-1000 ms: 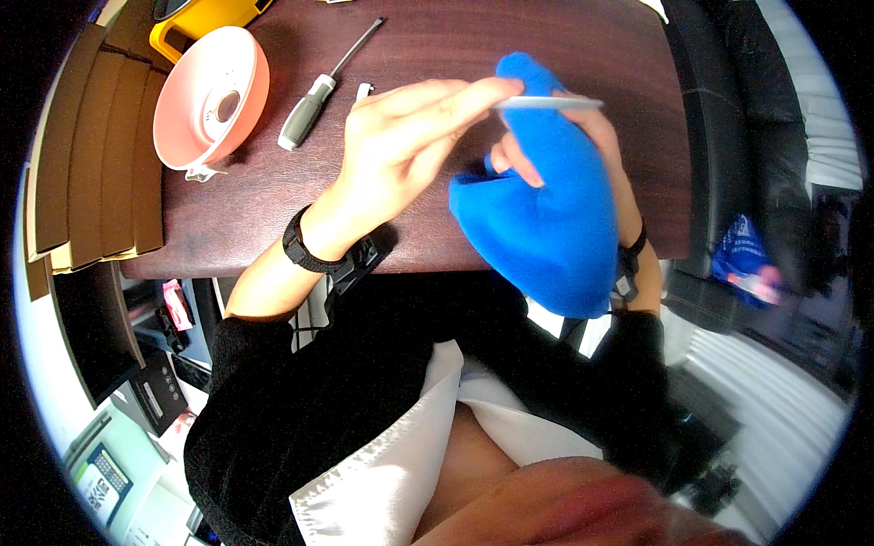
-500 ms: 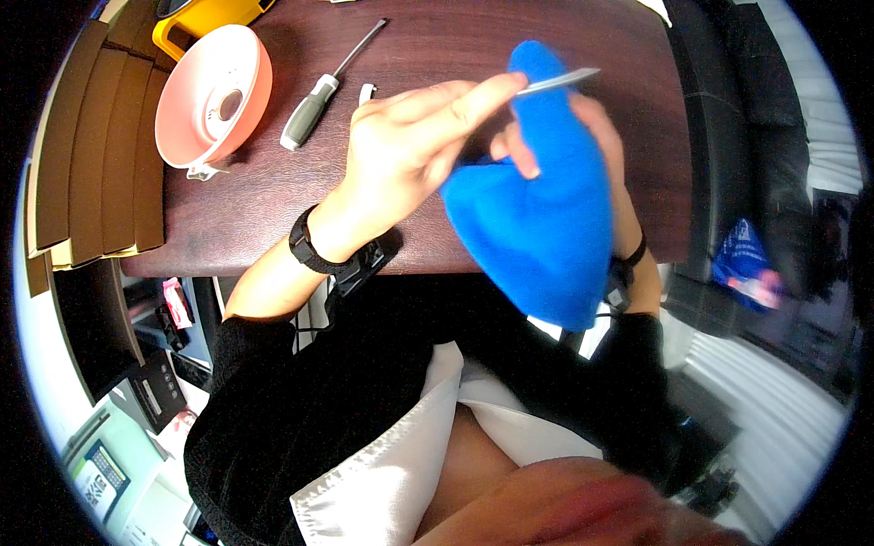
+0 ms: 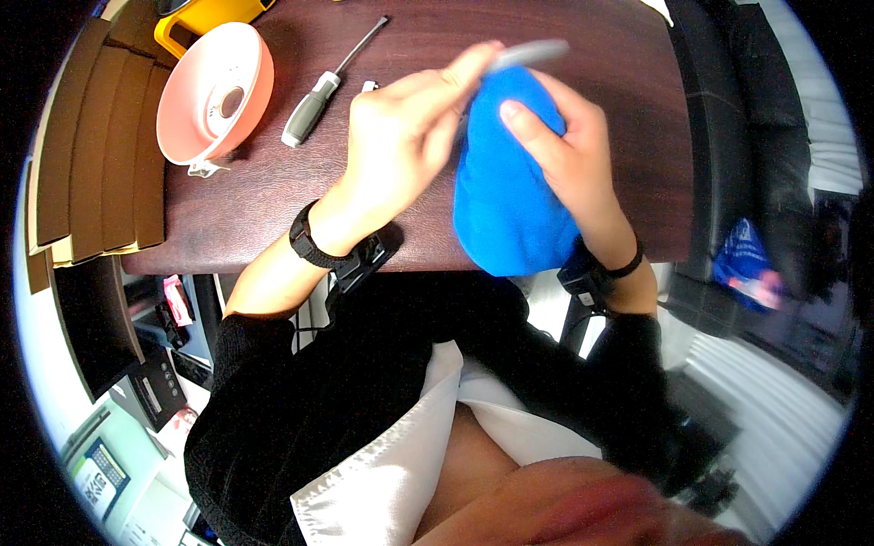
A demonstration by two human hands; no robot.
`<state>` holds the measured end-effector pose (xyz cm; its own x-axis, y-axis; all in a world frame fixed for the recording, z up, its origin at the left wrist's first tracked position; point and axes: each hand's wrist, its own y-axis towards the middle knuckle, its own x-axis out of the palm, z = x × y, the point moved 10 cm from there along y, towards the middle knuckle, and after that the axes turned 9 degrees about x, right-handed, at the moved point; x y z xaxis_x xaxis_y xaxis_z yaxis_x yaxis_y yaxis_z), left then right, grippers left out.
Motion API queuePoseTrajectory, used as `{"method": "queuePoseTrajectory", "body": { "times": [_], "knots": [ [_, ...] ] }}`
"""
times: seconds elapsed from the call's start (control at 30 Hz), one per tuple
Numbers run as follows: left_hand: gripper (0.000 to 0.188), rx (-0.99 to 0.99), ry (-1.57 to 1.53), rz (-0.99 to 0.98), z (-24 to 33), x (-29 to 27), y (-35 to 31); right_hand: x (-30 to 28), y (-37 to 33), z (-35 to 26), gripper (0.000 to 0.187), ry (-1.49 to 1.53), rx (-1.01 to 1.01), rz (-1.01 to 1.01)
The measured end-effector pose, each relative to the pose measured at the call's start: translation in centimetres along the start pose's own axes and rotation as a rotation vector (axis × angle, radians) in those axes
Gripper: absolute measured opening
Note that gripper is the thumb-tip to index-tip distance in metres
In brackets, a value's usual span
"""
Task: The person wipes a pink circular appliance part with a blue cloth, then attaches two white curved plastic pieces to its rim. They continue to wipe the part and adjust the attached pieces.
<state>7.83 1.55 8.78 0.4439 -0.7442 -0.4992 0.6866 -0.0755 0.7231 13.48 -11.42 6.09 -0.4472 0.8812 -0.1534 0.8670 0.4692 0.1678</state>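
My left hand (image 3: 396, 150) is closed on a slim silvery blade-shaped tool (image 3: 533, 55), smeared by motion, which sticks out past the fingertips to the right. Its other end is hidden in the hand. Opposite, my right hand (image 3: 578, 150) grips a soft blue cloth (image 3: 514, 209), with the thumb lying on the near face and the fingers behind. The cloth hangs in a fold over the table's near edge, and its top lies just under the tool. Whether tool and cloth touch, I cannot tell.
On the brown table (image 3: 410, 241) lie a grey-handled screwdriver (image 3: 314, 107) and a tilted pink bowl (image 3: 250, 64). A yellow container (image 3: 205, 18) stands behind the bowl. Brown cardboard boxes (image 3: 100, 146) line the left side. A black sofa (image 3: 728, 136) is at the right.
The tool has moved left and up with my left fingers. My right hand has turned, bringing its thumb to the front, and the cloth has shifted left and up, hanging more narrowly.
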Motion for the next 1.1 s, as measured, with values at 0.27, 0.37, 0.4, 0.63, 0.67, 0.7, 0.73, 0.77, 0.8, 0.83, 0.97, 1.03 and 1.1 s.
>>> {"method": "queuePoseTrajectory", "body": {
  "times": [0.27,0.37,0.4,0.63,0.67,0.7,0.73,0.77,0.8,0.83,0.97,1.03,1.1],
  "knots": [
    [0.041,-0.503,-0.777,0.125,-4.6,1.5,-1.6,-3.1,-0.4,-3.1,0.027,-0.491,-0.343,0.367],
    [0.039,-0.63,-0.931,0.137,-5.5,2.3,-2.2,-3.4,-0.9,-4.6,0.028,-0.64,-0.482,0.411],
    [0.038,-0.68,-1.016,0.12,-5.7,2.8,-2.5,-3.4,-1.0,-4.8,0.029,-0.671,-0.518,0.415],
    [0.031,-0.941,-1.423,0.096,-4.2,5.8,-3.9,0.7,-1.6,-4.2,0.033,-0.83,-0.631,0.326],
    [0.031,-0.966,-1.456,0.078,-4.1,6.1,-4.2,0.6,-1.5,-3.8,0.034,-0.821,-0.634,0.339],
    [0.03,-0.99,-1.489,0.06,-4.0,6.5,-4.5,0.2,-1.3,-3.5,0.034,-0.83,-0.618,0.364],
    [0.028,-1.01,-1.486,0.05,-4.0,6.7,-4.9,-0.1,-1.2,-3.3,0.035,-0.835,-0.608,0.384],
    [0.027,-0.996,-1.519,0.047,-3.9,6.8,-5.0,-0.4,-1.2,-3.3,0.036,-0.841,-0.597,0.404],
    [0.027,-0.981,-1.551,0.044,-4.0,6.8,-5.1,-0.4,-1.2,-3.4,0.038,-0.843,-0.599,0.403],
    [0.026,-0.968,-1.584,0.037,-4.0,6.9,-5.0,-0.2,-1.3,-3.5,0.038,-0.879,-0.606,0.401],
    [0.022,-0.996,-1.551,0.063,-4.2,6.8,-5.3,0.4,-1.0,-3.2,0.039,-0.941,-0.601,0.371],
    [0.021,-1.028,-1.55,0.093,-4.2,7.1,-5.4,0.9,-0.8,-3.1,0.04,-0.91,-0.602,0.302],
    [0.019,-1.024,-1.565,0.105,-4.2,7.0,-5.3,1.9,-0.9,-3.2,0.04,-0.857,-0.624,0.189]
  ]
}}
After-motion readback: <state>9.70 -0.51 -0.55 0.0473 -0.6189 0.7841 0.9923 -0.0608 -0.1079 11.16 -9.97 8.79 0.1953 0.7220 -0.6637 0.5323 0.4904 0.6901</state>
